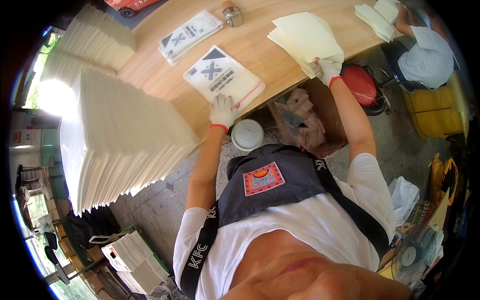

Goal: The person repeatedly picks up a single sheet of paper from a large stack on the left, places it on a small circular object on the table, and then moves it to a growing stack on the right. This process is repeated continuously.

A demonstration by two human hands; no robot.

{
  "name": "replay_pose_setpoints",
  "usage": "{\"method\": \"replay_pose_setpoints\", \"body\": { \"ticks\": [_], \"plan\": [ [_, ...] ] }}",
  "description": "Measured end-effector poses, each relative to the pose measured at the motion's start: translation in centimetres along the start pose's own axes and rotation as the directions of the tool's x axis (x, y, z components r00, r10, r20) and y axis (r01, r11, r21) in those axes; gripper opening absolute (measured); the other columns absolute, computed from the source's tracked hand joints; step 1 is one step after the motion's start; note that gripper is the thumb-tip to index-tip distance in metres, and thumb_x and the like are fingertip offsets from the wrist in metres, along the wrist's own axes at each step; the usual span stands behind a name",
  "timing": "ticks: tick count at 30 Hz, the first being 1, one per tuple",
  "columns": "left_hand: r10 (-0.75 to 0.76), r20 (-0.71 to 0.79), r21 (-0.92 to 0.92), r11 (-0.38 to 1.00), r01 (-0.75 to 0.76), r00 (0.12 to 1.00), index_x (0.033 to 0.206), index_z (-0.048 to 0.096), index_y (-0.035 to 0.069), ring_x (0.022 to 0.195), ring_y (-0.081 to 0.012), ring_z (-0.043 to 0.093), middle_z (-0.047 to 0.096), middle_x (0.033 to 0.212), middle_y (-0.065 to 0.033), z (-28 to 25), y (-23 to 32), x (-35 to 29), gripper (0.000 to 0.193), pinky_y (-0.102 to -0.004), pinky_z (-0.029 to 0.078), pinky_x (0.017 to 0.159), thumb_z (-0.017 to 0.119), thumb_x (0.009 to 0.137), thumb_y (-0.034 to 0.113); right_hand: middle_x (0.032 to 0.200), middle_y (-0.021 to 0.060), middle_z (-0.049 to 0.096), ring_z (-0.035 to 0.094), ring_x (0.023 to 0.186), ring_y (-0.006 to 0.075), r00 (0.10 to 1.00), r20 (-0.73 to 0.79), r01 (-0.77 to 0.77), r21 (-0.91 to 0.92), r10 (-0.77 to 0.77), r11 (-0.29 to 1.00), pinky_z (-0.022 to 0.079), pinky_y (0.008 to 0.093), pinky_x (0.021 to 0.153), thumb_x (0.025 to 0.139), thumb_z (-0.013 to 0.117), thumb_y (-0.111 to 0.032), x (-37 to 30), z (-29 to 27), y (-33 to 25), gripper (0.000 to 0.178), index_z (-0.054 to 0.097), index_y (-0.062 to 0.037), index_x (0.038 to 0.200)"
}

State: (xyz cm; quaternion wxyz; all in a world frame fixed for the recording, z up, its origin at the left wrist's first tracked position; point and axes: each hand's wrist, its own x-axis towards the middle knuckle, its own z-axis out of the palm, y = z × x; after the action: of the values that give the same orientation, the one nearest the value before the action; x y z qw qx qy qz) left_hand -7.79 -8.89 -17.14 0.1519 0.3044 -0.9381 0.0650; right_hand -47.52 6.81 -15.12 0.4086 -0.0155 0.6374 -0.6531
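In a whitish glove with a red cuff, my left hand (222, 110) lies with its fingers flat on the lower edge of a pile of clear-and-white printed plastic bags (237, 82). My right hand (327, 71), gloved the same way, pinches the near corner of a fanned stack of cream paper booklets (307, 40) at the table's front edge. Farther back lies a second pile of printed bags (192, 32). A small metal-and-glass jar (232, 16) with a brown top stands beside that pile.
Tall stacks of cream paper (125, 145) rise at the left of the wooden table (260, 45). Below its edge are a round-lidded bucket (247, 135) and a carton of scraps (330, 117). A red stool (357, 85) and another person (425, 57) are at the right.
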Motion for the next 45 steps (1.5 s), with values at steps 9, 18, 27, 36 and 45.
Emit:
{"method": "replay_pose_setpoints", "body": {
  "ticks": [9,18,27,36,45],
  "plan": [
    [-0.197,0.339,0.023,0.979,0.202,0.92,0.098,0.054,0.015,0.091,-0.028,0.055,0.054,0.099,-0.0065,-2.2,-0.8,3.3,0.024,-0.0401,0.048,0.069,0.057,0.074,0.015,0.073,0.0013,0.052,0.048,0.052,0.0111,0.981,0.195,-0.091,0.429,0.006,0.899,0.042,0.0168,0.042,0.085,0.05,-0.021,-6.0,0.1,0.2,0.013,0.05,-0.0075,0.086],
    [-0.277,0.114,-0.225,0.928,0.297,0.954,0.092,0.058,0.016,0.089,-0.024,0.055,0.056,0.097,-0.0035,-1.2,-2.5,-0.1,0.023,-0.036,0.046,0.074,0.05,0.072,0.009,0.078,0.0027,0.052,0.043,0.048,0.0092,0.951,0.101,0.26,0.259,-0.293,0.93,0.028,0.0204,0.035,0.084,0.042,-0.005,-9.9,-2.6,1.5,0.018,0.045,-0.0098,0.101],
    [-0.45,0.153,-0.393,0.789,0.472,0.88,0.088,0.059,0.015,0.082,-0.0249,0.055,0.057,0.088,-0.0044,-2.1,-1.4,-0.1,0.019,-0.0357,0.045,0.07,0.05,0.072,0.008,0.083,0.0062,0.06,0.052,0.049,0.0086,0.882,0.4,-0.36,0.228,0.25,0.905,0.04,0.0165,0.037,0.08,0.051,-0.01,-16.7,1.0,8.3,0.031,0.049,0.0014,0.108],
    [-0.299,0.206,-0.687,0.634,0.355,0.932,0.096,0.058,0.011,0.071,-0.0195,0.052,0.053,0.088,-0.0065,-2.7,-2.3,0.0,0.035,-0.0301,0.043,0.068,0.044,0.068,-0.005,0.086,0.0063,0.058,0.056,0.061,0.0139,0.9,0.286,-0.43,0.447,0.33,0.784,0.043,0.0209,0.044,0.085,0.049,-0.006,-18.5,4.1,12.2,0.02,0.05,-0.0058,0.105],
    [-0.566,-0.36,-0.736,0.661,0.147,0.742,0.114,0.05,0.007,0.076,-0.0208,0.057,0.057,0.101,-0.0112,0.1,1.1,-1.3,0.044,-0.0284,0.047,0.068,0.048,0.072,-0.005,0.073,0.0036,0.051,0.042,0.047,0.0118,0.855,0.451,-0.447,0.388,0.257,0.806,0.032,0.0209,0.039,0.088,0.05,-0.012,-21.3,7.7,13.1,0.014,0.046,-0.01,0.101]
  ]
}}
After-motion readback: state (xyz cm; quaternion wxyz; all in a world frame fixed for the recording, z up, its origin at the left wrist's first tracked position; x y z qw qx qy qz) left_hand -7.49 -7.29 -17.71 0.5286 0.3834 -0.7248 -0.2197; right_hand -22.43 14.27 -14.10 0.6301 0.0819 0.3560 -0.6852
